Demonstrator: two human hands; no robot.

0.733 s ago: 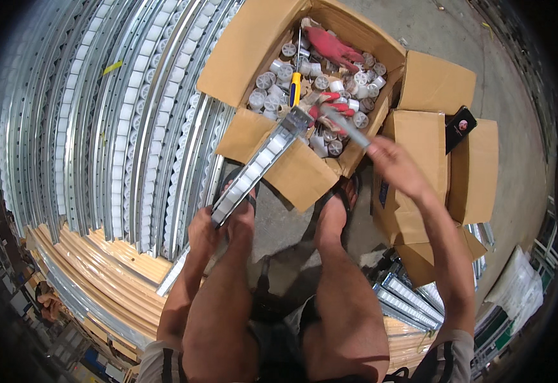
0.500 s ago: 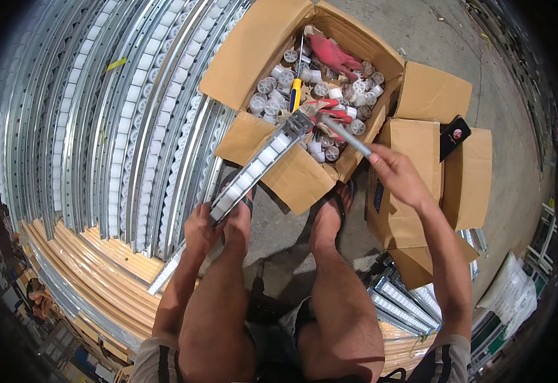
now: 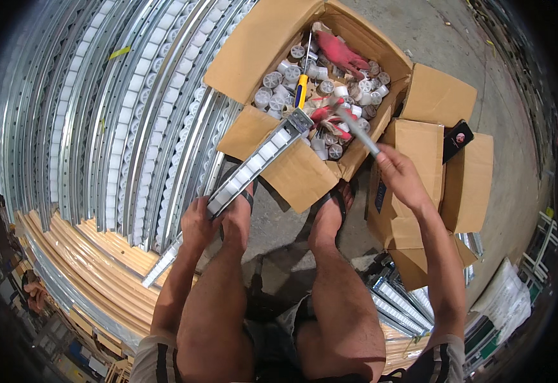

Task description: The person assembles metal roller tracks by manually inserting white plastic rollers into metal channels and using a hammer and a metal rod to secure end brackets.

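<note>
My left hand [image 3: 197,225] is closed around the lower end of a short metal roller track [image 3: 253,167] with a row of white rollers. The track slants up to the right, and its far end lies over the edge of an open cardboard box [image 3: 247,131]. In my right hand [image 3: 401,177] is the handle of a hammer [image 3: 359,133], its head raised just right of the track's far end. Inside the box are many white wheels [image 3: 272,80], a yellow-and-blue screwdriver [image 3: 302,90] and red work gloves [image 3: 339,52].
Long roller tracks [image 3: 132,96] cover the left side, above orange-brown tubes [image 3: 93,255]. A second cardboard box [image 3: 413,153] stands at the right with a dark phone [image 3: 456,142] on it. Shorter tracks [image 3: 400,303] lie beside my right leg. My feet are on the concrete floor.
The hammer head has shifted slightly up and right, away from the track's end. My left hand and the track have moved slightly left; the camera view has shifted a little too.
</note>
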